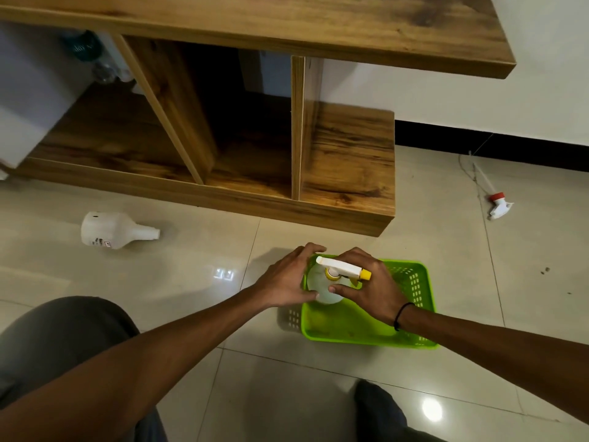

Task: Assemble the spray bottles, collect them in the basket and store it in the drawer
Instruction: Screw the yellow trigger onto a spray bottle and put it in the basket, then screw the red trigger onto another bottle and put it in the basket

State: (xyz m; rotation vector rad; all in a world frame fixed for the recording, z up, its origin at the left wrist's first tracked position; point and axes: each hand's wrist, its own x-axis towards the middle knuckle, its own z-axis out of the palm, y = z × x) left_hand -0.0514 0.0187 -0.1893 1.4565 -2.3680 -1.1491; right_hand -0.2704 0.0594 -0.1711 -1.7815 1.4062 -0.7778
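Observation:
A white spray bottle with a white-and-yellow trigger head [342,268] stands upright in the left end of the green plastic basket [411,333] on the tiled floor. My left hand [287,279] wraps the bottle's left side and my right hand [373,287] holds its right side. A second white bottle without a head [111,230] lies on its side on the floor to the left. A loose white-and-red trigger head with its dip tube [497,204] lies on the floor at the right.
A wooden cabinet [347,161] with open compartments stands just beyond the basket, under a wooden top [318,30]. A pale open door or drawer front [28,100] hangs at the far left. My knees [63,330] frame the bottom of the view.

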